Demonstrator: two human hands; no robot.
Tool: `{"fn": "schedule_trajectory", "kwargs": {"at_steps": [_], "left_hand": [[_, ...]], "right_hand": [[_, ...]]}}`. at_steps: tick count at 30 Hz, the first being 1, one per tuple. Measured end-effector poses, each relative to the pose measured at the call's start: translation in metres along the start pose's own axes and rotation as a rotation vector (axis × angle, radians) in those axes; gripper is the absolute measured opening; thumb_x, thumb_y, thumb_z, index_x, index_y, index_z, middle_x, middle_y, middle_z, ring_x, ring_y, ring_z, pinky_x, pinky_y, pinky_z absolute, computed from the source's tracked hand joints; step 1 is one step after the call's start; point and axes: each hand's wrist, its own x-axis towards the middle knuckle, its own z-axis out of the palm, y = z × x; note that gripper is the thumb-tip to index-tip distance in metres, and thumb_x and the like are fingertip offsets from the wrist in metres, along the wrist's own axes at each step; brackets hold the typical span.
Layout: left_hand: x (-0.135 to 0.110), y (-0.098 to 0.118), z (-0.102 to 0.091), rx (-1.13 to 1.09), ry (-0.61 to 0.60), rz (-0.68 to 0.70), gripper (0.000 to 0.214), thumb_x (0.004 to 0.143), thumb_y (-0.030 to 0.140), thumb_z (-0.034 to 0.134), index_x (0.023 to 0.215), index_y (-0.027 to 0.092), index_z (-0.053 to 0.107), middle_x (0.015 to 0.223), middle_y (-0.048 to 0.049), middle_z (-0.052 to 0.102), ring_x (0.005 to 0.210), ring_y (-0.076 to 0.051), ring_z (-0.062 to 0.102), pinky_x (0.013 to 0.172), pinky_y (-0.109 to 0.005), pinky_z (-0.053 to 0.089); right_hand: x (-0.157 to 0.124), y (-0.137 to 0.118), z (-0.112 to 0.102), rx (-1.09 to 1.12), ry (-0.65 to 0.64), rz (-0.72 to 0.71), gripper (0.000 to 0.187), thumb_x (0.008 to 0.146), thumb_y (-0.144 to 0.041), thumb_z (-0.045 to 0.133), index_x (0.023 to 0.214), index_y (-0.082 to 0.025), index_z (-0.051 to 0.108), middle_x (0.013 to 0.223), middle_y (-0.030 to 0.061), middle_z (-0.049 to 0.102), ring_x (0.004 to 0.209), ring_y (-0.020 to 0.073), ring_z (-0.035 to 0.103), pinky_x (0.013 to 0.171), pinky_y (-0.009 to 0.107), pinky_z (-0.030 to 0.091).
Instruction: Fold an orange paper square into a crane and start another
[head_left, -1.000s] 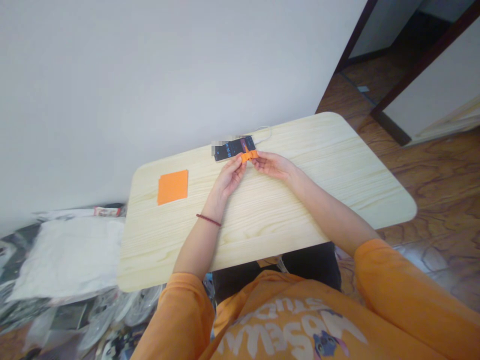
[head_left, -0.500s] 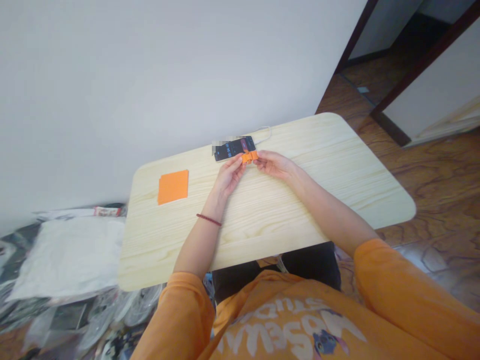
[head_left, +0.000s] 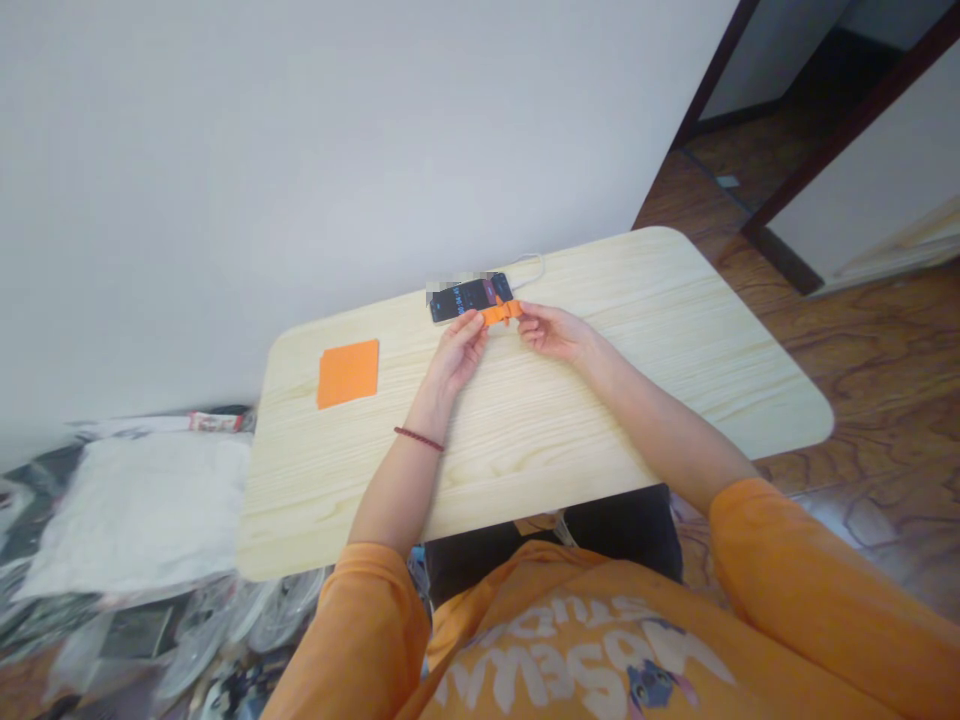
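Observation:
A small folded piece of orange paper (head_left: 501,313) stretches between my two hands, just in front of the phone. My left hand (head_left: 459,350) pinches its left end between thumb and fingers. At the other end, my right hand (head_left: 551,330) grips it with the fingertips. The folded paper has raised creases near its middle; its exact shape is too small to make out. Behind it lies a phone (head_left: 469,298) with a lit timer on its dark screen, partly covered by the paper. To the left rests a stack of square orange paper sheets (head_left: 348,374).
The pale wooden table (head_left: 555,440) has rounded corners and stands against a white wall (head_left: 337,150). A white cable (head_left: 536,265) runs from the phone. Left of the table are a white cloth-like bundle (head_left: 142,510) and plastic-wrapped items. A doorway lies to the right.
My hands have drawn slightly apart, so more of the folded orange paper shows between them. The phone and the paper stack stay in place.

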Motion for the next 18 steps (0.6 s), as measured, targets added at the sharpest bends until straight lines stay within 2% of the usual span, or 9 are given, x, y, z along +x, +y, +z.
{"fn": "schedule_trajectory", "kwargs": {"at_steps": [4,8,12,15,18], "left_hand": [[-0.0002,0.0017,0.0006,-0.021,-0.011,-0.013,0.009,0.077,0.011,0.067,0.083,0.018,0.067,0.090,-0.0023,0.072,0.091,-0.011,0.069,0.089,-0.020,0.054],[0.0015,0.0016,-0.0020,-0.029,-0.043,-0.005,0.014,0.078,0.010,0.064,0.089,0.018,0.068,0.090,-0.0022,0.072,0.091,-0.010,0.068,0.091,-0.021,0.052],[0.0030,-0.0014,-0.0069,0.108,-0.130,0.143,0.030,0.070,0.018,0.073,0.099,0.019,0.068,0.096,-0.0039,0.071,0.092,-0.014,0.067,0.086,-0.026,0.054],[0.0024,-0.0039,-0.0083,0.266,-0.204,0.263,0.042,0.065,0.026,0.077,0.106,0.023,0.067,0.113,-0.0049,0.067,0.097,-0.019,0.065,0.080,-0.029,0.054],[0.0001,-0.0053,-0.0076,0.393,-0.294,0.315,0.048,0.065,0.033,0.077,0.111,0.025,0.065,0.127,-0.0052,0.060,0.100,-0.021,0.064,0.079,-0.031,0.054]], "right_hand": [[-0.0015,-0.0032,0.0000,0.086,0.011,0.023,0.016,0.088,-0.011,0.052,0.075,-0.015,0.060,0.060,-0.0042,0.059,0.039,0.0011,0.039,0.032,0.009,0.029],[-0.0013,-0.0070,-0.0014,0.098,-0.021,0.015,0.016,0.090,-0.010,0.049,0.079,-0.014,0.060,0.065,-0.0022,0.063,0.042,0.0000,0.043,0.033,0.006,0.032],[0.0003,-0.0075,-0.0030,0.013,0.041,-0.054,0.016,0.087,-0.007,0.049,0.076,-0.011,0.061,0.061,-0.0006,0.062,0.044,0.0010,0.048,0.034,0.008,0.034],[0.0014,-0.0048,-0.0034,-0.132,0.099,-0.131,0.015,0.082,-0.006,0.055,0.070,-0.011,0.061,0.062,0.0019,0.065,0.046,0.0030,0.050,0.035,0.011,0.034],[0.0017,-0.0007,-0.0035,-0.247,0.091,-0.164,0.011,0.077,-0.008,0.061,0.067,-0.011,0.063,0.064,0.0035,0.067,0.047,0.0045,0.050,0.040,0.015,0.037]]}}
